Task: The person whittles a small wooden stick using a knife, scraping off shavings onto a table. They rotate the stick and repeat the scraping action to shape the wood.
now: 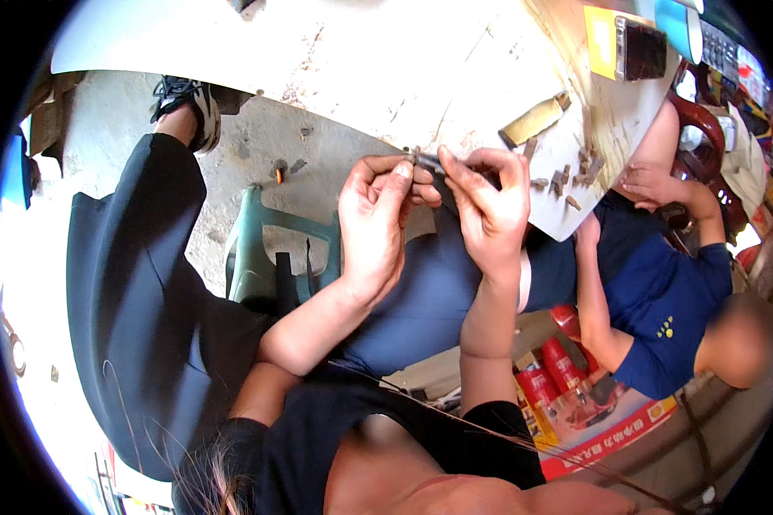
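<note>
Both hands, left hand point(371, 215) and right hand point(487, 206), are pinching a small dark metal piece point(428, 161) between fingertips, above the white table's edge point(455, 94). It's looking light, stiff, best gripped by its ends.

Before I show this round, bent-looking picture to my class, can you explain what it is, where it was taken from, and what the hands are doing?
It is a single wide fisheye picture from a camera worn on a person's head, looking down, so straight edges curve. No machine: the left hand and right hand together pinch a small dark part at the edge of a worn pale table. More small brown pieces and a flat brass-coloured block lie on it. A second person in a blue shirt sits at the right, hand on the table edge.
</note>
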`<state>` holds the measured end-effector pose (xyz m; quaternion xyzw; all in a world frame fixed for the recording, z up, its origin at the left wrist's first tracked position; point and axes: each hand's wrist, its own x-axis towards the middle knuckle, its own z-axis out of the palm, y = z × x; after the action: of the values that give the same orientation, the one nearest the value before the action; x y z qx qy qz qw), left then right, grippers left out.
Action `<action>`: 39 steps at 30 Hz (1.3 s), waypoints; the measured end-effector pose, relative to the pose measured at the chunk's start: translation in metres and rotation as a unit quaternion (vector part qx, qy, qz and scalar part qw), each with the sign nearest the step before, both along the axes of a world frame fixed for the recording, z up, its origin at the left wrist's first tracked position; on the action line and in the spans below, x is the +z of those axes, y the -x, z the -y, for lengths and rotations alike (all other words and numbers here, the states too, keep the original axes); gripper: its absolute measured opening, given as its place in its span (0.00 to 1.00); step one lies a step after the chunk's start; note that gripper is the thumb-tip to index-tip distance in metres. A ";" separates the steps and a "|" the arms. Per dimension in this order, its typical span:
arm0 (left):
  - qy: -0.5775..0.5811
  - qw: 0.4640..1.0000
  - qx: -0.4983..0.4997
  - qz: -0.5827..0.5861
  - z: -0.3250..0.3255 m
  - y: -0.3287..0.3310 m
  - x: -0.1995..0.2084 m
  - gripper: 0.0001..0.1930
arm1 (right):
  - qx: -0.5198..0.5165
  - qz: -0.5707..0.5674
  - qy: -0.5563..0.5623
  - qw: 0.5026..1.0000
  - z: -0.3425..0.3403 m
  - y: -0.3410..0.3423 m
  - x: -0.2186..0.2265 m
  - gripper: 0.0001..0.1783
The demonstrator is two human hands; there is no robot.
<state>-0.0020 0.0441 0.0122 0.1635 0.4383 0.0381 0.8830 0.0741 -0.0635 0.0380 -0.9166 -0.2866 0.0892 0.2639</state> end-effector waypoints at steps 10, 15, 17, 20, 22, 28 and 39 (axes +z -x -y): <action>-0.030 0.999 0.019 0.002 0.005 -0.001 0.000 0.05 | 0.014 0.018 0.029 0.999 0.003 -0.002 0.000 0.23; -0.061 0.998 0.007 0.016 0.009 -0.002 -0.004 0.05 | 0.016 0.035 0.025 0.999 0.005 0.003 0.001 0.25; -0.073 0.997 0.011 0.014 0.006 -0.002 -0.004 0.05 | 0.005 0.035 0.035 0.999 -0.001 0.003 0.000 0.25; -0.079 0.997 0.012 0.004 0.006 -0.002 -0.002 0.05 | -0.013 0.028 0.044 0.999 -0.003 0.002 0.001 0.24; -0.081 0.997 0.010 0.000 0.007 -0.002 -0.001 0.05 | -0.009 0.023 0.033 0.999 0.000 0.002 0.001 0.23; -0.088 0.996 0.013 0.011 0.009 -0.003 -0.003 0.06 | 0.001 0.029 0.032 0.999 0.003 0.009 0.003 0.23; -0.131 0.991 0.029 0.009 0.018 -0.002 -0.006 0.05 | -0.013 0.010 0.004 1.000 0.007 0.006 0.000 0.23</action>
<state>0.0004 0.0261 0.0058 0.2643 0.4260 0.1225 0.8566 0.0680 -0.0707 0.0376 -0.9222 -0.2767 0.0773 0.2588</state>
